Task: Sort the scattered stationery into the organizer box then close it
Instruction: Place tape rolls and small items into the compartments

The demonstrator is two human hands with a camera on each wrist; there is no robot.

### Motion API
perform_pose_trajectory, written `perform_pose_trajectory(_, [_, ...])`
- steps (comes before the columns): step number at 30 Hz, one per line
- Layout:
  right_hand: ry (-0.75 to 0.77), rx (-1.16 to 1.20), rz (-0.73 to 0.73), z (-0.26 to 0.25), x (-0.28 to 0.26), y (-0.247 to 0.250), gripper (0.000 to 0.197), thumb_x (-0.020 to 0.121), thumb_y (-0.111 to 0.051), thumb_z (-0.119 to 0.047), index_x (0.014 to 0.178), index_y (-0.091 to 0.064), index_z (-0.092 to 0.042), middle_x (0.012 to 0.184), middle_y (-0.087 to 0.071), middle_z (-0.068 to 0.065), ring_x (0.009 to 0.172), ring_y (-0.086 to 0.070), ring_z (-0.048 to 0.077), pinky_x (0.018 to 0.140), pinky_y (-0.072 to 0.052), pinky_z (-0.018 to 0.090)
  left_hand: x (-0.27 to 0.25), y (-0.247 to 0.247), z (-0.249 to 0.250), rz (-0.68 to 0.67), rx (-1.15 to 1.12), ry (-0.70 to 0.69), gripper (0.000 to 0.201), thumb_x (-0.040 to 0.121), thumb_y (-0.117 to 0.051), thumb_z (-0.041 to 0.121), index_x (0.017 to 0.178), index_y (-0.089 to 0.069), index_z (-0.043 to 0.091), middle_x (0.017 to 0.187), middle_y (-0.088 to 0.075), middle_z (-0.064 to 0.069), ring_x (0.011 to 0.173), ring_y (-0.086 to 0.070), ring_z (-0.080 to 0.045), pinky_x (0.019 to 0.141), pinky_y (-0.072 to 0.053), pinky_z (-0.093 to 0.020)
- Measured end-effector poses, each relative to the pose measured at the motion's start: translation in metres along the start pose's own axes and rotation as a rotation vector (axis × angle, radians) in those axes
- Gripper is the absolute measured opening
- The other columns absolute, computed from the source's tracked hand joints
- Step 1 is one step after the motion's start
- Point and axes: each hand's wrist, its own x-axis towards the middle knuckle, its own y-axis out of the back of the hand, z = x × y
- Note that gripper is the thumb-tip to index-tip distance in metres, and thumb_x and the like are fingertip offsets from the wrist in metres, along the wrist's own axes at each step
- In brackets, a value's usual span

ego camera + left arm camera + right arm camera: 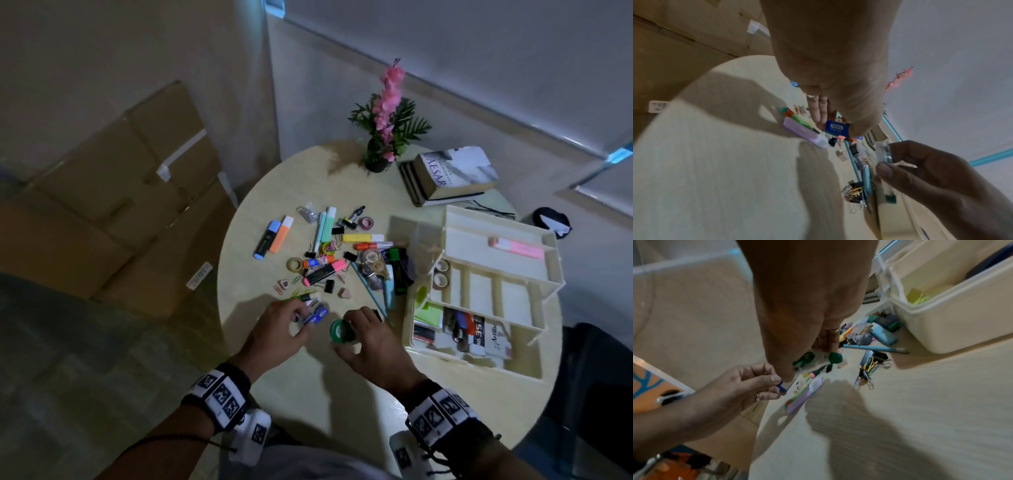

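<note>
My left hand (294,320) pinches a small blue box (315,316), labelled in white (837,128), just above the table's near side. My right hand (356,325) grips a green and clear correction-tape dispenser (339,331), its clear body and green cap showing under the palm (818,359). Both hands hang close together. The cream organizer box (476,363) stands open at the right, its upper tray (455,236) folded back with a pink highlighter (517,247) in it. Scattered highlighters, tape rolls and clips (329,260) cover the middle of the round table (308,404).
A purple highlighter (803,134) and a green pen (797,117) lie beside my left hand. A bunch of binder clips (871,368) and a blue pencil (875,348) lie near the organizer. Stacked books (448,178) and a pink potted flower (385,137) stand at the back. Cardboard boxes (120,212) are left of the table.
</note>
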Motion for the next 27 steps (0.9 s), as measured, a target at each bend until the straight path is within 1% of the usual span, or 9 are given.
perform_pose_trajectory(5, [-0.048, 0.072, 0.091, 0.019, -0.039, 0.038, 0.044, 0.092, -0.074, -0.046, 0.125, -0.058, -0.021, 0.111, -0.053, -0.008, 0.091, -0.057, 0.009, 0.079, -0.052, 0.026, 0.017, -0.019, 0.045, -0.007, -0.074, -0.053, 0.017, 0.090, -0.075, 0.034, 0.098, -0.060, 0.032, 0.095, -0.065, 0.019, 0.089, -0.062, -0.006, 0.078, -0.056, -0.033])
perform_pose_trajectory(8, [-0.131, 0.057, 0.188, 0.035, -0.065, 0.063, 0.042, 0.093, -0.074, -0.049, 0.121, -0.058, -0.022, 0.103, -0.052, -0.010, 0.085, -0.055, 0.007, 0.074, -0.050, 0.026, 0.031, -0.034, 0.087, -0.045, -0.101, -0.137, 0.016, 0.090, -0.071, 0.042, 0.101, -0.064, 0.032, 0.096, -0.067, 0.019, 0.089, -0.062, -0.006, 0.077, -0.056, -0.034])
perform_pose_trajectory(10, [-0.206, 0.093, 0.278, 0.050, -0.082, 0.077, 0.041, 0.092, -0.076, -0.044, 0.122, -0.057, -0.022, 0.104, -0.055, -0.008, 0.088, -0.058, 0.009, 0.076, -0.053, 0.027, 0.042, -0.048, 0.116, -0.051, -0.119, -0.187, 0.017, 0.088, -0.073, 0.041, 0.100, -0.066, 0.030, 0.094, -0.067, 0.018, 0.085, -0.063, -0.007, 0.075, -0.056, -0.033])
perform_pose_trajectory(12, [-0.310, 0.197, 0.396, 0.066, -0.100, 0.090, 0.038, 0.092, -0.078, -0.035, 0.121, -0.058, -0.023, 0.106, -0.062, -0.006, 0.093, -0.063, 0.009, 0.079, -0.057, 0.031, 0.056, -0.065, 0.148, -0.047, -0.129, -0.233, 0.016, 0.087, -0.078, 0.036, 0.098, -0.067, 0.028, 0.092, -0.069, 0.015, 0.080, -0.063, -0.005, 0.071, -0.055, -0.029])
perform_pose_trajectory(15, [-0.450, 0.359, 0.519, 0.085, -0.126, 0.108, 0.029, 0.092, -0.079, -0.028, 0.112, -0.058, -0.027, 0.100, -0.068, -0.007, 0.090, -0.068, 0.012, 0.080, -0.060, 0.043, 0.078, -0.094, 0.195, -0.030, -0.088, -0.277, 0.016, 0.087, -0.078, 0.035, 0.091, -0.065, 0.025, 0.084, -0.068, 0.013, 0.072, -0.060, -0.005, 0.064, -0.053, -0.027])
perform_pose_trajectory(19, [-0.533, 0.430, 0.519, 0.116, -0.159, 0.128, 0.026, 0.099, -0.069, -0.030, 0.120, -0.054, -0.025, 0.094, -0.070, -0.007, 0.081, -0.068, 0.007, 0.073, -0.057, 0.037, 0.109, -0.141, 0.240, -0.028, -0.024, -0.276, 0.017, 0.087, -0.080, 0.032, 0.090, -0.068, 0.020, 0.088, -0.072, 0.010, 0.077, -0.063, -0.006, 0.066, -0.053, -0.025])
perform_pose_trajectory(22, [-0.637, 0.580, 0.498, 0.134, -0.180, 0.135, 0.018, 0.104, -0.061, -0.028, 0.119, -0.050, -0.023, 0.089, -0.066, 0.000, 0.070, -0.062, 0.012, 0.065, -0.052, 0.036, 0.123, -0.172, 0.259, -0.025, 0.066, -0.258, 0.018, 0.086, -0.080, 0.033, 0.091, -0.069, 0.020, 0.089, -0.075, 0.004, 0.077, -0.065, -0.014, 0.067, -0.056, -0.031])
perform_pose_trajectory(25, [-0.748, 0.792, 0.470, 0.150, -0.198, 0.140, 0.021, 0.107, -0.056, -0.018, 0.125, -0.049, -0.015, 0.096, -0.065, 0.011, 0.071, -0.063, 0.014, 0.065, -0.051, 0.027, 0.128, -0.196, 0.271, -0.023, 0.187, -0.223, 0.021, 0.087, -0.078, 0.038, 0.096, -0.073, 0.020, 0.092, -0.076, -0.001, 0.080, -0.070, -0.023, 0.070, -0.060, -0.038])
perform_pose_trajectory(27, [-0.789, 0.881, 0.443, 0.165, -0.206, 0.141, 0.022, 0.105, -0.060, -0.016, 0.127, -0.054, -0.014, 0.100, -0.072, 0.012, 0.079, -0.073, 0.014, 0.069, -0.052, 0.030, 0.132, -0.207, 0.275, -0.005, 0.268, -0.211, 0.024, 0.089, -0.076, 0.042, 0.098, -0.074, 0.020, 0.090, -0.076, -0.001, 0.081, -0.070, -0.024, 0.071, -0.060, -0.039])
